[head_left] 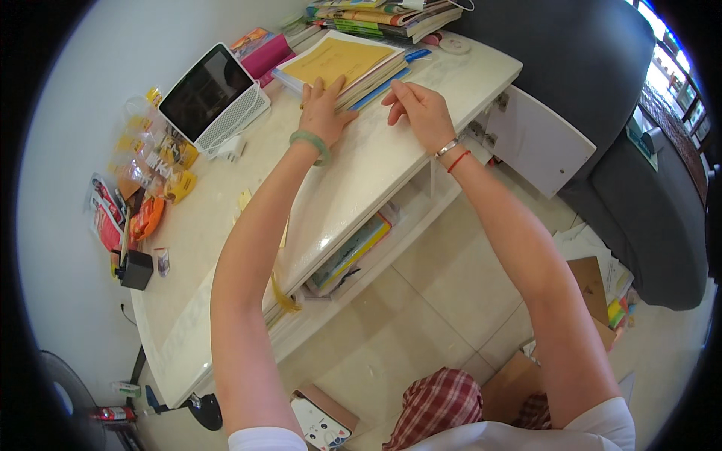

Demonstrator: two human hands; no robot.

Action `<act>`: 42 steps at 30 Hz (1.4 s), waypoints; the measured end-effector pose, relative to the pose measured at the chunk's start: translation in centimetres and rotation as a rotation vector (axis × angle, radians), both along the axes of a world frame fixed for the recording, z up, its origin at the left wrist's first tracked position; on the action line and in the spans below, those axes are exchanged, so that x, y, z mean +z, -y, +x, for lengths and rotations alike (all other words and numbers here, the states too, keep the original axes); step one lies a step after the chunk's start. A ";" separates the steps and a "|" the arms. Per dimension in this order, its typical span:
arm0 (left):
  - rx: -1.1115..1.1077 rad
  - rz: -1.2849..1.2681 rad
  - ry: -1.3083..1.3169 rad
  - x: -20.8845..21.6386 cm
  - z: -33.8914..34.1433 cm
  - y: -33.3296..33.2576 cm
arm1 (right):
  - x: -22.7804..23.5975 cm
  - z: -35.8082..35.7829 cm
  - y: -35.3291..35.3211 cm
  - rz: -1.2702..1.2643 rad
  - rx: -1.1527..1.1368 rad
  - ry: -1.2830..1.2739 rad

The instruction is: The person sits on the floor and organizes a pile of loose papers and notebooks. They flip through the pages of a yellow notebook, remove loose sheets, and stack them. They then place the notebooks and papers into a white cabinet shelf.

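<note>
A stack of books and papers with a yellow cover (pixel 340 59) on top lies near the far end of the white cabinet top (pixel 301 218). My left hand (pixel 325 113) rests on the near edge of this stack, fingers spread over the yellow cover and thumb out to the side. Something blue (pixel 382 88) shows under the stack along its right side. Just right of the stack, my right hand (pixel 423 114) hovers with loosely bent fingers, and I see nothing in it.
Left of the stack stands a white device with a dark screen (pixel 207 90). Snack packets (pixel 162 161) and a black pen holder (pixel 136 269) line the wall side. More books (pixel 391 19) are piled at the back. A cabinet door (pixel 541 139) hangs open beside the dark sofa (pixel 556 60).
</note>
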State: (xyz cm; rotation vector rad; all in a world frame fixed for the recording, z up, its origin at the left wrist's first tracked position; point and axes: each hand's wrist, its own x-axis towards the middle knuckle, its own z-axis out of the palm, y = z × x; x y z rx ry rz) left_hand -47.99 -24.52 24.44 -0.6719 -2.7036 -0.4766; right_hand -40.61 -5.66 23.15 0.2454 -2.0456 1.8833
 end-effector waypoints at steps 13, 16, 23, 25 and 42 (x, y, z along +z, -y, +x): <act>0.049 -0.046 0.271 2.9 8.0 10.3 | -9.9 15.4 -1.2 -0.250 0.073 0.207; 0.006 0.307 0.299 1.5 5.9 7.9 | -12.2 19.4 -2.0 -0.184 0.230 0.342; 0.194 0.354 0.356 0.6 0.5 -0.9 | -13.4 24.7 -3.6 -0.093 0.377 0.569; 0.214 0.352 0.375 0.9 0.9 -1.6 | -15.3 25.8 -5.4 -0.112 0.251 0.597; 0.297 0.008 0.033 -1.6 25.5 13.2 | -28.4 37.7 -3.4 0.052 0.450 0.936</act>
